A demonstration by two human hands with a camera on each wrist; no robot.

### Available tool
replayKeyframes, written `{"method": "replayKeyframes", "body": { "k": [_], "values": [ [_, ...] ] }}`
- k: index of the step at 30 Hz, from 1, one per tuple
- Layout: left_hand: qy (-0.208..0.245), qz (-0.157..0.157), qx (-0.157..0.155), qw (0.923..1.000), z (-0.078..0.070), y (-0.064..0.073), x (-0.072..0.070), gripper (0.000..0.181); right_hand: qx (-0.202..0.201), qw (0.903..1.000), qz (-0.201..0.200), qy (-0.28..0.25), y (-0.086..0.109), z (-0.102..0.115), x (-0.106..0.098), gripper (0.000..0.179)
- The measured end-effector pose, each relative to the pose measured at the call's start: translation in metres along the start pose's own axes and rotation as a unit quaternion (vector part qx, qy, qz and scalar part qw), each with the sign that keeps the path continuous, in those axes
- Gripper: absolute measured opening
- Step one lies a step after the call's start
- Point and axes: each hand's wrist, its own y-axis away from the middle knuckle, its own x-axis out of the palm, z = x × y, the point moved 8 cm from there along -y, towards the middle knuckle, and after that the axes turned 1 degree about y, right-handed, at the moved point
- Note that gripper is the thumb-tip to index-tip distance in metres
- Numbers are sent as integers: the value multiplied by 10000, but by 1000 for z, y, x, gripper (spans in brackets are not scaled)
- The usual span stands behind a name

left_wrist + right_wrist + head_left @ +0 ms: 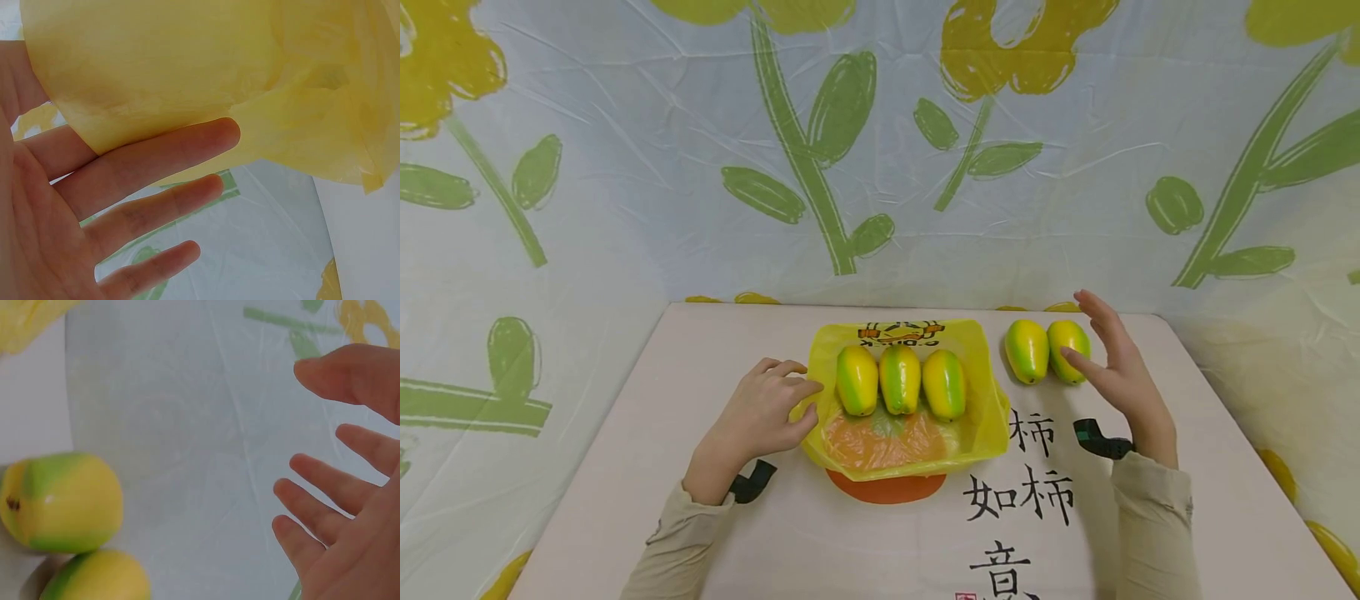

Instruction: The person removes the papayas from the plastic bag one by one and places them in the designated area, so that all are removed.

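Observation:
A yellow plastic bag (992, 429) lies spread with its mouth facing up in the middle of the table. Three yellow-green papayas (900, 379) sit side by side inside it. My left hand (763, 408) touches the bag's left rim; in the left wrist view, the thumb and index finger pass behind the yellow plastic (156, 69), while the other fingers lie extended in front. My right hand (1120, 375) is raised with spread fingers, holding nothing. Beside it, two more papayas (1026, 352) rest on the table, also seen as papayas (69, 503) in the right wrist view.
The pale tabletop (662, 375) bears black written characters (1018, 496) and an orange printed shape (887, 489) partly under the bag. Flower-printed cloth (700, 125) hangs behind and at both sides. Dark straps (1101, 439) sit at both wrists.

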Motion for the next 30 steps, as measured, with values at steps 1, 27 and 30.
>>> {"method": "replayKeyframes", "body": {
  "k": [1, 27, 30],
  "values": [
    [0, -9, 8, 10000, 0, 0, 0, 21, -96, 9999, -33, 41, -1, 6, 0, 84],
    [15, -4, 19, 10000, 0, 0, 0, 21, -1052, 9918, 491, 525, -9, 133, 39, 34],
    [28, -19, -11, 10000, 0, 0, -2, 21, -882, 9891, 850, 819, -17, 142, 50, 26]
  ]
}}
